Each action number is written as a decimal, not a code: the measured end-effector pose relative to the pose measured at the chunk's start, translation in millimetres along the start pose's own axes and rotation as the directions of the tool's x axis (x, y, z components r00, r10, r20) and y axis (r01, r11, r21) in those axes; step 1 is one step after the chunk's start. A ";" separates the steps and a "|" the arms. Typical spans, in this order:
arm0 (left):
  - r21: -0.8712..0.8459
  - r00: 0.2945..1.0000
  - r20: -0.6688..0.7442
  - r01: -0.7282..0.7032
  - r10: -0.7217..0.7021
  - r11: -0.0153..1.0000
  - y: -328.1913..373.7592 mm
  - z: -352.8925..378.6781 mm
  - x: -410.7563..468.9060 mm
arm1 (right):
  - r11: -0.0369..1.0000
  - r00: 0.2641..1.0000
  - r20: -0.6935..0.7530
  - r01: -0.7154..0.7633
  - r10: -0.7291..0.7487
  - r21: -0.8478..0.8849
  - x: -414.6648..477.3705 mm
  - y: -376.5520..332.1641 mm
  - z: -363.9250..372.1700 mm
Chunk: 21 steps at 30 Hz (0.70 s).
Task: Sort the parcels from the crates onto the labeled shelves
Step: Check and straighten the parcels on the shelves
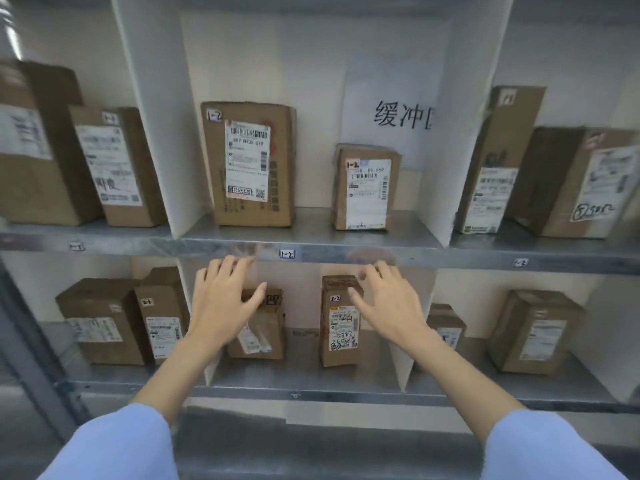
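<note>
Head view: both hands are empty and released, fingers spread. The left hand [221, 299] and right hand [391, 303] hover just in front of the shelf edge [450, 258] that carries the 1-2 tag [286, 254], and they touch no parcel. In the bay above that tag two parcels marked 1-2 stand upright and well apart, a big box [249, 164] and a small box [363, 188]. In the bay below, the 2-2 box [339, 323] stands upright, and a low box [265, 330] is partly hidden by the left hand. No crate is in view. The small box and the 2-2 box are narrow and stand near the front, so a careless brush of a hand could tip one off. The fingertips are blurred, so their exact distance from the edge is unclear.
</note>
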<state>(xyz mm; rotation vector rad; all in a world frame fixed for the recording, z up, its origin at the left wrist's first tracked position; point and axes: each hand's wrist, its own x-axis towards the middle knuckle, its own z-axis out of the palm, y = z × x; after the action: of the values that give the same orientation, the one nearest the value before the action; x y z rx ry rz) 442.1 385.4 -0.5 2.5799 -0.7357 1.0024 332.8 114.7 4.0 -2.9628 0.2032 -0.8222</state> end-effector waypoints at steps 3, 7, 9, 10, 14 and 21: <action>-0.017 0.992 -0.118 -0.044 0.042 0.999 9.5 -28.8 23.8 | 0.997 0.984 -0.167 0.073 -0.066 0.040 11.0 -8.1 -33.7; 0.015 0.978 -0.194 -0.072 0.073 0.997 12.0 -49.3 56.2 | 0.992 0.939 -0.326 0.123 -0.112 0.015 32.9 -12.2 -64.3; 0.019 0.977 -0.201 -0.065 0.067 0.998 8.1 -52.6 71.9 | 0.994 0.934 -0.341 0.108 -0.104 -0.006 48.0 -10.6 -72.5; 0.017 0.979 -0.195 -0.055 0.057 0.998 5.2 -52.3 79.2 | 0.996 0.935 -0.341 0.093 -0.093 -0.017 55.6 -9.1 -74.4; 0.020 0.991 -0.132 -0.033 0.035 0.999 -7.3 -42.5 100.6 | 0.999 0.948 -0.317 0.010 -0.022 -0.042 80.2 -1.7 -72.0; -0.048 0.997 -0.034 0.061 -0.063 0.997 -18.4 -23.1 115.6 | 0.995 0.938 -0.340 -0.091 0.071 -0.042 100.1 8.5 -52.8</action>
<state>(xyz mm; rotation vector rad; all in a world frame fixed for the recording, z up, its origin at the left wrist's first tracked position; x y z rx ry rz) 512.5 369.1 94.5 2.5222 -0.6581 0.9980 389.6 90.8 99.3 -2.8179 0.3674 -1.3316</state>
